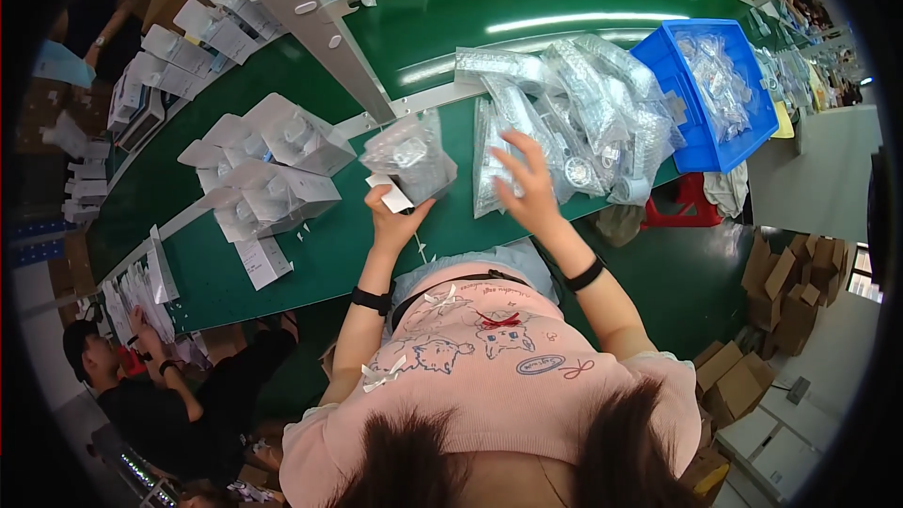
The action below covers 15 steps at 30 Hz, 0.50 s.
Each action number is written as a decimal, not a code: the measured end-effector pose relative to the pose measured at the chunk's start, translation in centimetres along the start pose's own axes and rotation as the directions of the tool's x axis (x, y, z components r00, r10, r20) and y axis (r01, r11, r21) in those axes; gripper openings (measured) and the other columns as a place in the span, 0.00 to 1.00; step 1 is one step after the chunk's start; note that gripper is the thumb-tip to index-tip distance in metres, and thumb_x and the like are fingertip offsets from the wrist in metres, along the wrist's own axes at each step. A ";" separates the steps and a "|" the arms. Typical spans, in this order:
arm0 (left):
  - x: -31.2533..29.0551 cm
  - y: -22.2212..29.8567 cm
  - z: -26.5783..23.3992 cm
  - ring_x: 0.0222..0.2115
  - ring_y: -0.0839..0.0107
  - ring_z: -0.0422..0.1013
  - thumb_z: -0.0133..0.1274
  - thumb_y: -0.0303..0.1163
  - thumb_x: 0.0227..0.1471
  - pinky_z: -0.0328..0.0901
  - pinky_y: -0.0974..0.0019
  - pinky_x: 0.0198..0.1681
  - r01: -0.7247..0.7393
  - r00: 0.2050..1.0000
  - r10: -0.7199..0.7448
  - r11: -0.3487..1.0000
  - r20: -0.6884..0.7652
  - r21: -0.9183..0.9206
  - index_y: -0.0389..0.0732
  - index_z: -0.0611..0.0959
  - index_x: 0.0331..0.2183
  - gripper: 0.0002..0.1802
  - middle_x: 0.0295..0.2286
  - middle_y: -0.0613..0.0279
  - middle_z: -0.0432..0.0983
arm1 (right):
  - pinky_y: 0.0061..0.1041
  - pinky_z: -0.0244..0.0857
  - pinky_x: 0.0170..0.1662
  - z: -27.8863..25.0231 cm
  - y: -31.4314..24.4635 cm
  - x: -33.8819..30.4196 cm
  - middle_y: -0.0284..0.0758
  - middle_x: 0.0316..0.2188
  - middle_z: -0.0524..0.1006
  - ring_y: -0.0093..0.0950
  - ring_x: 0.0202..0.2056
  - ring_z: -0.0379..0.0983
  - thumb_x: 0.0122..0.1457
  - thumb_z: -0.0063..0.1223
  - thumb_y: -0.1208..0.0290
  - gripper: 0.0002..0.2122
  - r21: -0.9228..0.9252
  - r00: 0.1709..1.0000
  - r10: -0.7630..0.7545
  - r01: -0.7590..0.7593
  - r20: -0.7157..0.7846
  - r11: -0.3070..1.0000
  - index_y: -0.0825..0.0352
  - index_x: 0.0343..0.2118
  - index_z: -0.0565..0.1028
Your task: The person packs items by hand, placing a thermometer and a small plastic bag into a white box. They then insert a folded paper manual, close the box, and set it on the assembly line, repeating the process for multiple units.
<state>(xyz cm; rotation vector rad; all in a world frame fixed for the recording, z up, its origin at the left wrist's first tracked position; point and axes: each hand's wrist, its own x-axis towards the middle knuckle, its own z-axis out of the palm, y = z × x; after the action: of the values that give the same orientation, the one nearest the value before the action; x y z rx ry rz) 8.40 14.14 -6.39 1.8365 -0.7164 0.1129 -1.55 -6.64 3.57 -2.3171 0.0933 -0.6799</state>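
Observation:
My left hand (399,218) is closed round the near side of a small white box (391,193). A clear bubble-wrap pack (408,148) bulges up from its top and hides most of the box. My right hand (530,186) is raised to the right of it, fingers spread and nothing in them. Just beyond that hand lies a pile of bubble-wrapped packs (593,99) with pale parts inside. Whether the fingertips touch the nearest pack, I cannot tell.
Several open white boxes (299,139) with wrapped contents stand left on the green table (367,259). A blue bin (679,122) of small clear bags is at the right, above a red stool (694,202). A metal post (350,56) rises beyond my left hand. A co-worker (155,404) works at lower left.

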 end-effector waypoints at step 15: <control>2.7 4.2 -2.2 0.50 0.52 0.52 0.59 0.24 0.33 0.52 0.58 0.51 -0.043 0.998 0.040 0.997 -0.054 -0.066 0.42 0.55 0.48 0.41 0.49 0.44 0.48 | 0.31 0.65 0.28 1.9 9.2 -9.1 0.38 0.29 0.69 0.35 0.31 0.65 0.39 0.48 0.77 0.13 -0.730 0.924 0.364 -0.172 0.113 0.662 0.70 0.32 0.69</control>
<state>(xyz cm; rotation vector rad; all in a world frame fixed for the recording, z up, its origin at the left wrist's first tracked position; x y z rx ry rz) 8.92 14.08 -0.94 1.7489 -0.7139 0.1618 -7.36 -10.03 -7.65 -3.0190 0.6888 -0.1815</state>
